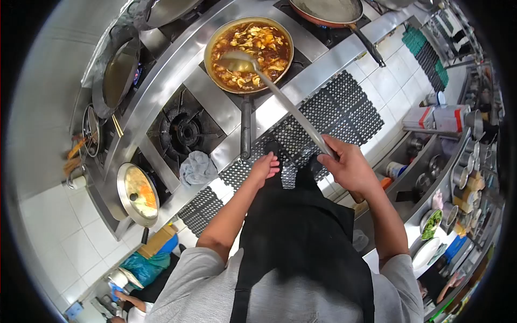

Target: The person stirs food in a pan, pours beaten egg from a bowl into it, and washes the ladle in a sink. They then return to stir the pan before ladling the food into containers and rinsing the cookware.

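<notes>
My right hand [344, 164] is closed around the end of a long metal ladle [293, 110]. The ladle's bowl rests in a frying pan [249, 54] filled with brown sauce and yellowish, egg-like strands. This pan sits on the stove, its black handle [246, 126] pointing toward me. My left hand [264, 167] is in front of my black apron, a little right of the handle's end and apart from it. Its fingers are loosely curled, with nothing seen in them.
A bare burner [186, 129] and a grey cloth [198, 168] lie left of the handle. A lidded pan [138, 194] stands farther left. Another pan's handle [369, 46] juts out at the upper right. Shelves with bowls line the right side. At the lower left, another person's arm [131, 299] shows.
</notes>
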A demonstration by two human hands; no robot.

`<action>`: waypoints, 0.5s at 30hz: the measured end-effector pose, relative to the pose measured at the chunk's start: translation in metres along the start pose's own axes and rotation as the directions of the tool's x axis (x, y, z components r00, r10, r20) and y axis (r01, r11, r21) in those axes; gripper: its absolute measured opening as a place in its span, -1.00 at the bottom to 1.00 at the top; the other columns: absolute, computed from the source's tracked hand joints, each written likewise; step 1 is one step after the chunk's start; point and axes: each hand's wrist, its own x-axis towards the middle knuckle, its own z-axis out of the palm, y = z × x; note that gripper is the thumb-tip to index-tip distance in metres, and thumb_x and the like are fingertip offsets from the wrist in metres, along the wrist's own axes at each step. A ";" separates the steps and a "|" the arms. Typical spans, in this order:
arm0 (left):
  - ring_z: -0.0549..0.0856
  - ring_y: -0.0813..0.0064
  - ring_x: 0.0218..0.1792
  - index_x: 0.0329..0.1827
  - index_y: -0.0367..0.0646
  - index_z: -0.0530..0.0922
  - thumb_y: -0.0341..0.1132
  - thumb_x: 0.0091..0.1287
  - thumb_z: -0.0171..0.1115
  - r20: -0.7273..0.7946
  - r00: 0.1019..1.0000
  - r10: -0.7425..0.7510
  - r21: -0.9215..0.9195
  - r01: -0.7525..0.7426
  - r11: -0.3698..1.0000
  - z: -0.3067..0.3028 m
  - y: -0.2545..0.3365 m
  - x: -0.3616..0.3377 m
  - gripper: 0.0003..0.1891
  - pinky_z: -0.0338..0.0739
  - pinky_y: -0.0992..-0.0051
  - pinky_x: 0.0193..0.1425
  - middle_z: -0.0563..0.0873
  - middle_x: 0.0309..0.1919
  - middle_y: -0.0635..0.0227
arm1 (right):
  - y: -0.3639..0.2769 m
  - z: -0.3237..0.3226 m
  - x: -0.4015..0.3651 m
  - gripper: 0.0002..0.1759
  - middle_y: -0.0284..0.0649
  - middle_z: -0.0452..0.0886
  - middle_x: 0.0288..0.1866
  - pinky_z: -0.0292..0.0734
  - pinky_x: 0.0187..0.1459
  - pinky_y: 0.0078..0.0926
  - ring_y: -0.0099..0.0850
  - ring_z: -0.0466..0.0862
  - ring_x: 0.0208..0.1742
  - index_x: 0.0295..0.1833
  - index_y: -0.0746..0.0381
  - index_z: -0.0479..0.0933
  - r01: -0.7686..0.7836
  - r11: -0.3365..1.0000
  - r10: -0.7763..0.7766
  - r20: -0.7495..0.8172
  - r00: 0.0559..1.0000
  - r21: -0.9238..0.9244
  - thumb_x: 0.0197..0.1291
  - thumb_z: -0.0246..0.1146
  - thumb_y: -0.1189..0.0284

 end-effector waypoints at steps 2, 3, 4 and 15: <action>0.75 0.39 -0.06 0.39 -0.04 0.50 0.16 0.58 0.14 -0.011 1.000 -0.029 -0.059 0.029 0.998 0.006 0.007 0.034 -0.46 0.59 0.31 0.03 0.74 0.09 0.33 | 0.001 -0.004 0.000 -0.42 0.05 0.69 -0.32 0.62 -0.22 -0.22 -0.21 0.74 -0.37 0.45 0.36 0.45 0.016 0.990 -0.015 0.008 1.000 -0.141 0.34 0.34 0.47; 0.74 0.35 -0.03 0.43 -0.02 0.46 0.14 0.56 0.18 -0.037 0.999 -0.034 -0.104 0.030 0.994 0.013 0.013 0.043 -0.44 0.59 0.26 0.06 0.71 0.13 0.31 | 0.009 0.000 0.004 -0.43 0.09 0.71 -0.28 0.63 -0.21 -0.13 -0.08 0.74 -0.32 0.43 0.34 0.46 0.058 0.979 -0.066 -0.036 0.997 -0.197 0.33 0.35 0.46; 0.73 0.31 -0.01 0.46 0.01 0.41 0.13 0.55 0.22 -0.062 0.997 -0.039 -0.150 0.030 0.988 0.021 0.018 0.051 -0.42 0.59 0.22 0.08 0.67 0.17 0.29 | 0.019 0.005 0.008 -0.44 0.13 0.72 -0.24 0.64 -0.19 -0.04 0.05 0.74 -0.28 0.40 0.32 0.48 0.094 0.962 -0.118 -0.077 0.990 -0.256 0.31 0.35 0.44; 0.65 0.31 0.11 0.40 -0.02 0.49 0.11 0.54 0.17 0.048 0.990 0.132 -0.418 -0.100 0.903 0.016 0.038 0.130 -0.47 0.53 0.23 0.20 0.57 0.33 0.28 | 0.034 0.023 0.010 -0.44 0.13 0.75 -0.01 0.70 -0.04 -0.01 0.12 0.77 -0.09 0.40 0.31 0.48 0.135 0.984 -0.157 -0.219 0.963 -0.115 0.32 0.34 0.40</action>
